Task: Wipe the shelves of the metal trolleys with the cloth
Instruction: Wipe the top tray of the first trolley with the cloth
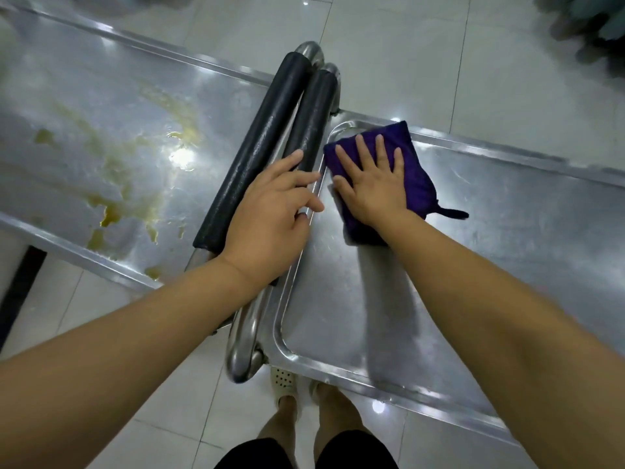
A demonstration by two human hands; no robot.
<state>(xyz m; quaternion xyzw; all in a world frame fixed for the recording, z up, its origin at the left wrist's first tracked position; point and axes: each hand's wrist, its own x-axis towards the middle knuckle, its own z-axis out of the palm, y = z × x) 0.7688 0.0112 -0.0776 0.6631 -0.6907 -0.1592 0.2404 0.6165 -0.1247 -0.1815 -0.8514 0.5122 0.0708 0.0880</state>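
Observation:
Two metal trolleys stand end to end, their black foam-padded handles side by side in the middle. A folded purple cloth [409, 170] lies on the top shelf of the right trolley [507, 265], near its far left corner. My right hand [372, 181] presses flat on the cloth with the fingers spread. My left hand [270, 214] grips the right trolley's padded handle [304, 123], fingers curled over it. The left trolley's top shelf [84, 96] carries yellowish smears and drips.
The left trolley's padded handle [257, 147] lies against the right one. Bare steel tube of the handles [243, 346] curves down near me. Pale glossy floor tiles [439, 45] surround both trolleys. My feet in light perforated slippers [284, 384] stand just below the right trolley's near corner.

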